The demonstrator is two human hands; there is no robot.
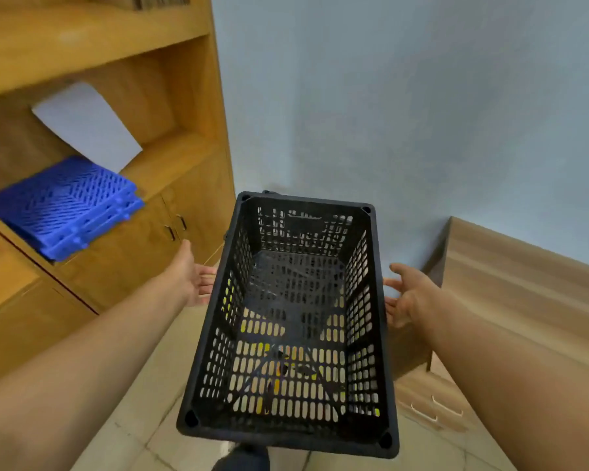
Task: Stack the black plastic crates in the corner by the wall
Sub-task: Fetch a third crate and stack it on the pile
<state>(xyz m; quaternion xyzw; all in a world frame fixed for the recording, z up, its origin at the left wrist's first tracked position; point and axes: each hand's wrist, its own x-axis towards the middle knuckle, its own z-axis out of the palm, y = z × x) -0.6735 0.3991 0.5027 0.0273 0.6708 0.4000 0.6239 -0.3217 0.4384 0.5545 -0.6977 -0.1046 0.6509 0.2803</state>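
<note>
The left hand [193, 277] and right hand [407, 295], fingers spread and relaxed, flank the black crate [293, 321] between them, probably to steady its long sides.

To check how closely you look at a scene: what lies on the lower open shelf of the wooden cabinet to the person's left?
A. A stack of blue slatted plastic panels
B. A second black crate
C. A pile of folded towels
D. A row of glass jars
A: a stack of blue slatted plastic panels lies on the wooden cabinet shelf, left of the black crate.
</note>
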